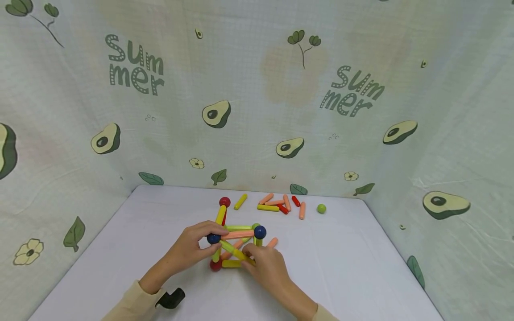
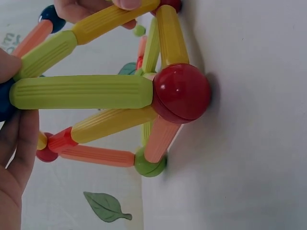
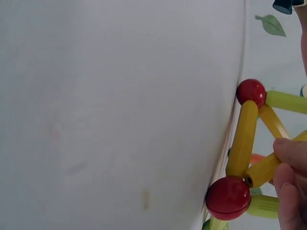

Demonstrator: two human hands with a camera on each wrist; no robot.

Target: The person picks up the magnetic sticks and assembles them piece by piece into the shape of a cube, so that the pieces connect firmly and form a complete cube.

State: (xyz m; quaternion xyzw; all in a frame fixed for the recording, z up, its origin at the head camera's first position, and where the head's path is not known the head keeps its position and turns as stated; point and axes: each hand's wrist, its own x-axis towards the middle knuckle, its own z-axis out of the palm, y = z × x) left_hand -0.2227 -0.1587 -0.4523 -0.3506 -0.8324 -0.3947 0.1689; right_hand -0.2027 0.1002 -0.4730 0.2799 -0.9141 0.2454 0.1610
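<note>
A frame of magnetic rods and balls stands on the table. My left hand (image 1: 188, 245) grips the dark blue ball (image 1: 213, 239) at its upper left corner, thumb and fingers on either side. Between finger and thumb, my right hand (image 1: 267, 265) pinches a yellow rod (image 3: 263, 171). That rod joins end to end with a light green rod (image 2: 45, 55), making a diagonal from the blue ball. Its lower end is right at a red ball (image 3: 228, 197) on the table. Another red ball (image 2: 182, 93) sits below the left hand, under an upright light green rod (image 2: 81, 92).
Loose peach, red and yellow rods (image 1: 267, 207) lie along the back of the table (image 1: 341, 267), with a green ball (image 1: 321, 208) to their right. A taller corner with a red ball (image 1: 225, 202) rises behind the left hand. A printed cloth (image 1: 249, 67) hangs around the table.
</note>
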